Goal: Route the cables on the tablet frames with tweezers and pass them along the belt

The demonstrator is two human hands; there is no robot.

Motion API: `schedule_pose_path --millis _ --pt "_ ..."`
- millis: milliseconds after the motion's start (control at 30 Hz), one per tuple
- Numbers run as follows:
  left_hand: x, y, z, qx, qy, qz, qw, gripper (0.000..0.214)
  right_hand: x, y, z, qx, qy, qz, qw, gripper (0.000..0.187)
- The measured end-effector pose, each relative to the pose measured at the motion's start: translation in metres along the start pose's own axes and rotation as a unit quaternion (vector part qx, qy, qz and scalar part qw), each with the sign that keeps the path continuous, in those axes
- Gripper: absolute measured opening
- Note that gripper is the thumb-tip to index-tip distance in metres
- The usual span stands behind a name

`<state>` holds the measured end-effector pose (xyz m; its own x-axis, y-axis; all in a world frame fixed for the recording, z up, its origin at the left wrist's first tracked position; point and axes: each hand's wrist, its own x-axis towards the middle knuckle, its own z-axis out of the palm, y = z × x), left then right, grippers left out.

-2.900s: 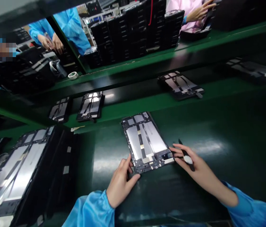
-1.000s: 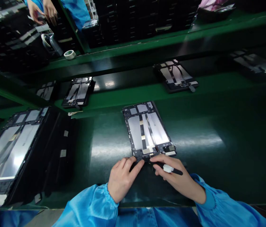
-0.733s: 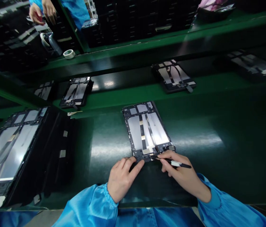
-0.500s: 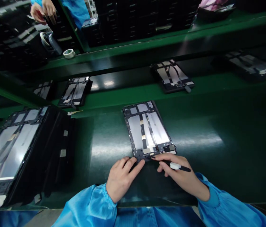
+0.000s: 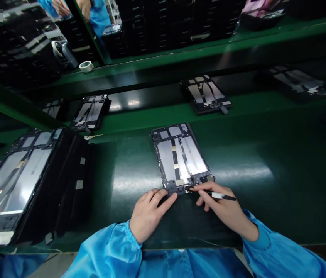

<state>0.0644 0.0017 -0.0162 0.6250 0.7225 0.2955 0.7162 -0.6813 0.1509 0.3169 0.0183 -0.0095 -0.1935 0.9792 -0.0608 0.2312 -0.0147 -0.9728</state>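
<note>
An opened tablet (image 5: 167, 158), its silver inner plates, dark frame and flat cables exposed, lies on the green bench in front of me. My left hand (image 5: 148, 212) rests at its near left corner, thumb and fingers spread, fingertips touching the near edge. In my right hand (image 5: 222, 204) are slim black tweezers (image 5: 217, 195) with a white band, pinched between thumb and forefinger. Their tip meets the tablet's near edge, right of my left thumb. What lies under the tip is too small to make out.
On the left stands a stack of opened tablets (image 5: 32, 166). More tablets (image 5: 206, 94) lie along the strip behind the bench. A tape roll (image 5: 86, 66) sits on the far ledge. Another person's hands (image 5: 61, 7) show beyond it, near dark stacked trays (image 5: 163, 27).
My right hand and the tweezers have shifted slightly up and to the right along the near edge. My left hand stays in place. The other person's hands have moved.
</note>
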Motion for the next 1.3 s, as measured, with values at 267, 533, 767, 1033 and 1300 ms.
schedule_pose_path --millis 267,533,767,1033,1300 --pt "-0.003 -0.004 -0.001 -0.013 0.028 0.01 0.999 0.033 0.002 -0.007 0.011 -0.018 -0.101 -0.059 0.993 0.019" --pt "-0.005 0.007 -0.004 -0.014 0.022 0.013 1.0 0.032 0.003 -0.012 0.005 0.0 -0.125 0.004 0.992 0.018" --pt "-0.009 0.024 -0.001 -0.034 -0.066 0.084 0.994 0.03 0.004 -0.004 -0.004 -0.095 -0.137 0.022 0.986 0.018" --pt "-0.003 0.02 -0.003 -0.045 -0.07 0.083 0.993 0.032 0.007 -0.008 0.009 -0.144 -0.15 -0.04 0.977 0.018" --pt "-0.005 0.021 0.0 -0.045 -0.062 0.079 0.994 0.031 0.007 -0.007 0.001 -0.172 -0.12 -0.051 0.976 0.014"
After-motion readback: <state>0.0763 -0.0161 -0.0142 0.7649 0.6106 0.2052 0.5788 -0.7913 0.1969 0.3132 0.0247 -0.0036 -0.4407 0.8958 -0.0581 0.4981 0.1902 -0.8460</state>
